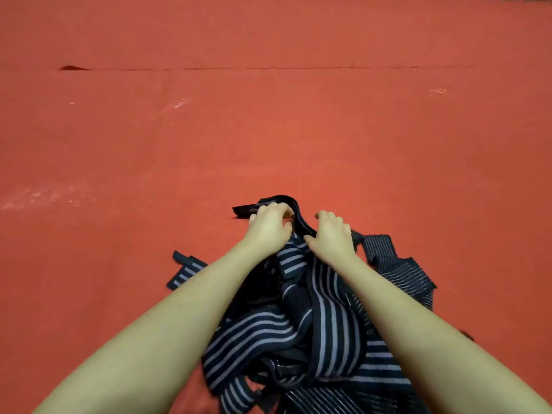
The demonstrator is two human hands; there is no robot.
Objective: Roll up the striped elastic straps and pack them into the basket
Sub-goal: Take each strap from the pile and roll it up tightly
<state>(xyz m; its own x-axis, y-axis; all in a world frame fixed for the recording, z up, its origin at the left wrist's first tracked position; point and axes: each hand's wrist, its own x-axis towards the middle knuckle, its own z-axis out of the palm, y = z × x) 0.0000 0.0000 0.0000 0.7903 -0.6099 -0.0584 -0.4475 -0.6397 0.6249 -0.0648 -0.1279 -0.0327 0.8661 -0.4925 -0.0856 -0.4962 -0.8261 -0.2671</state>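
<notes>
**Both hands at the far end of a tangled strap heap, basket nowhere in view**

At the bottom centre of the frame lies the heap of striped elastic straps (313,318), dark with pale stripes, loops crossing over one another and running off the lower edge. One loose strap end (185,271) sticks out at lower left of the heap, flat on the red mat (268,130).

Just above the heap, at frame centre, the left hand (268,227) has its fingers curled over the dark strap tip (276,203) that arches up from the pile. The right hand (331,234) sits beside it, knuckles up and fingers bent down onto the straps; whether it pinches fabric or only presses is hard to tell, since the fingertips are hidden.

Risk from here, as I judge it: the straps are interlaced, so pulling the held tip could drag neighbours along or snag it, and a roll started on stretchy, twisted fabric may come out loose or skewed.

Beyond the hands the mat runs to the top of the frame, crossed by a seam (268,68) in the upper part. No basket is visible.
</notes>
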